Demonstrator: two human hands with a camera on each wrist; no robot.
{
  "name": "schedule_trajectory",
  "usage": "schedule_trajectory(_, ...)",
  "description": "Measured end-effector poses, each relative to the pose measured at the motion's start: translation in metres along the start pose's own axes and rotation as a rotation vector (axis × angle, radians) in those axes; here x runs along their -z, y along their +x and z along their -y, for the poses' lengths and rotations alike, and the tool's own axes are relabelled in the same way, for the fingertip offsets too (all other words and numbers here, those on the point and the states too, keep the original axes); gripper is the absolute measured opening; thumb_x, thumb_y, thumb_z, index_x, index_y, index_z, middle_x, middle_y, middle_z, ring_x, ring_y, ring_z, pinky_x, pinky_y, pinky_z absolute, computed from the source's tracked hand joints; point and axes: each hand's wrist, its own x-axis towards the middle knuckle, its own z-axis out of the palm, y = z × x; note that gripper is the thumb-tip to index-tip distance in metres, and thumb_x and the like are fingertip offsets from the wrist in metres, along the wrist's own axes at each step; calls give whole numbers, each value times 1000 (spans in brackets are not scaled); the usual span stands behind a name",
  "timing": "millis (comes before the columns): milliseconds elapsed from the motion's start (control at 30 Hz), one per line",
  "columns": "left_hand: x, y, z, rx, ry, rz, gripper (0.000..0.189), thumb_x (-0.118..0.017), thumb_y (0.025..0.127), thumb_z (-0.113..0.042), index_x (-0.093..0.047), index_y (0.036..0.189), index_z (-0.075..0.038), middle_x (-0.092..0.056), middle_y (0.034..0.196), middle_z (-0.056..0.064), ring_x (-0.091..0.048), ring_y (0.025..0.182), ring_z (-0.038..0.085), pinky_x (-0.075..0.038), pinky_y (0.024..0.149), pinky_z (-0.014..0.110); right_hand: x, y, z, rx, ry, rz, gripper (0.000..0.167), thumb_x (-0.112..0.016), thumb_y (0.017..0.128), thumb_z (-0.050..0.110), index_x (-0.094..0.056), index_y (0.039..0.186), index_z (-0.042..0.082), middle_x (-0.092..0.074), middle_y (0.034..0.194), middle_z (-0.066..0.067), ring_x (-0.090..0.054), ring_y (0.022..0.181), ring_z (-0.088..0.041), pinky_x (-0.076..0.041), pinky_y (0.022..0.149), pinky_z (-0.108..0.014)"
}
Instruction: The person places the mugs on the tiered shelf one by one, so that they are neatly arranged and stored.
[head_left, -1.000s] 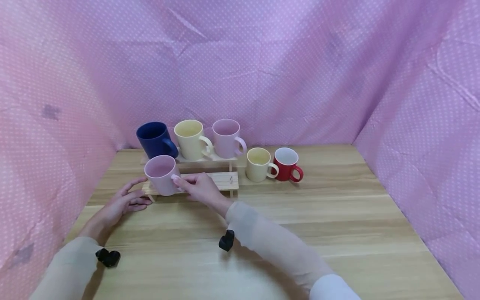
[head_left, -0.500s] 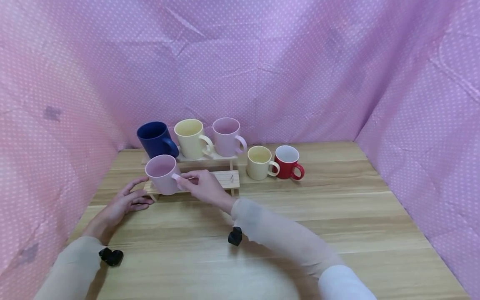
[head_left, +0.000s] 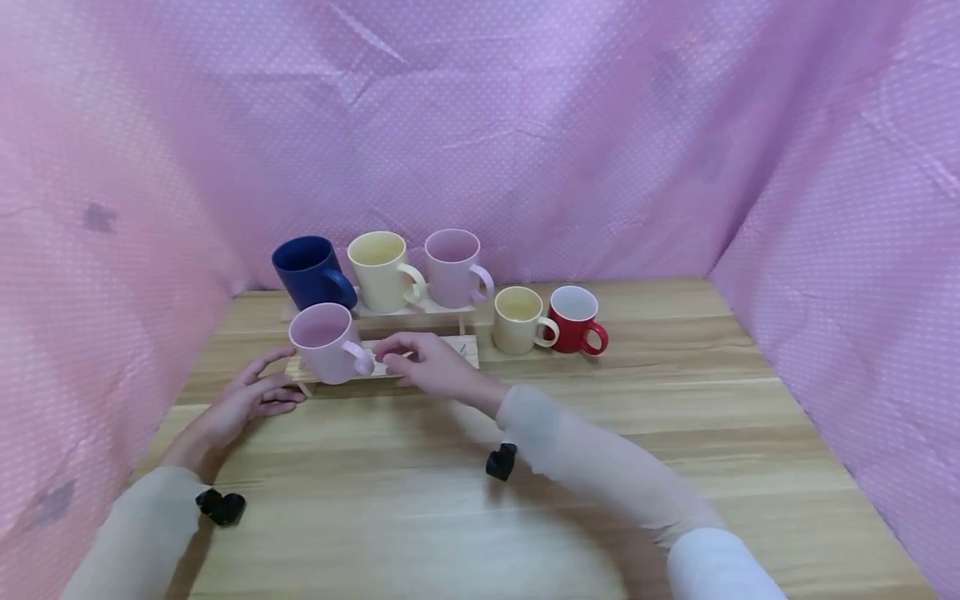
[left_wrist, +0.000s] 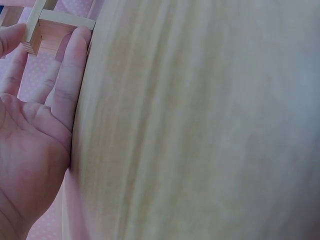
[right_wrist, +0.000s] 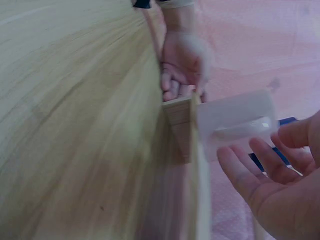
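A pink mug [head_left: 321,354] stands upright at the left end of the lower shelf of a two-tier wooden rack [head_left: 469,352], its handle pointing right. Just right of that handle is my right hand [head_left: 438,365], its fingers loosely bent around nothing. The right wrist view shows the mug [right_wrist: 235,122] with a gap between its handle and the fingertips. My left hand [head_left: 238,408] rests by the rack's left end. Close up, its straight fingers [left_wrist: 70,85] reach along the rack's leg [left_wrist: 65,20], and the thumb is at the shelf edge.
On the upper shelf stand a dark blue mug [head_left: 307,275], a cream mug [head_left: 378,279] and another pink mug [head_left: 450,275]. A smaller cream mug [head_left: 516,327] and a red mug [head_left: 570,329] with white inside stand on the table [head_left: 675,400], right of the rack. Pink dotted cloth hangs around.
My right hand has let go of the front pink mug's handle and moved right, away from it. The mug stays on the lower shelf. My left hand keeps its place at the rack.
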Motion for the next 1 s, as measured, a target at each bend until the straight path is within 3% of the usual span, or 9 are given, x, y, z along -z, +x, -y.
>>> schedule_trajectory(200,-1,7,3,18,-20,-5,44,-43,110,-10,-34,153,-18,-71,106,11,-73,99,23,-60,88,35,31,-24,14,28,41,77,28,-56,105,8,-60,131,-3,-66,124,-19,-68,105,-29,-60,89,-42)
schedule_trajectory(467,2,4,3,11,-11,-3,43,-42,110,-10,-35,152,-19,-71,105,9,-73,98,22,-60,87,34,80,-57,25,102,57,10,30,-59,104,9,-59,133,0,-66,124,-14,-67,110,-27,-55,94,-54)
schedule_trajectory(600,3,4,2,5,-13,0,44,-40,111,-9,-33,153,-17,-70,105,9,-73,98,22,-60,87,34,106,-74,22,147,40,-74,36,-62,102,10,-56,136,-1,-65,127,-14,-64,115,-29,-56,96,-48)
schedule_trajectory(800,1,4,2,7,-29,8,44,-41,110,-9,-33,152,-17,-71,105,10,-73,99,23,-59,88,35,143,-96,1,223,-52,-314,43,-61,102,8,-48,142,-3,-59,135,-19,-54,127,-37,-50,104,-33)
schedule_trajectory(900,1,4,2,10,-25,5,44,-41,110,-9,-34,152,-18,-71,105,9,-73,99,22,-59,88,35,161,-106,-11,211,-95,-428,47,-62,102,10,-46,146,0,-56,140,-19,-50,131,-38,-48,106,-32)
schedule_trajectory(1000,2,4,2,12,-27,0,43,-41,110,-9,-34,152,-18,-71,104,8,-73,98,22,-60,88,34,177,-117,-24,164,-130,-490,52,-63,102,14,-43,150,5,-52,145,-16,-49,135,-36,-47,106,-31)
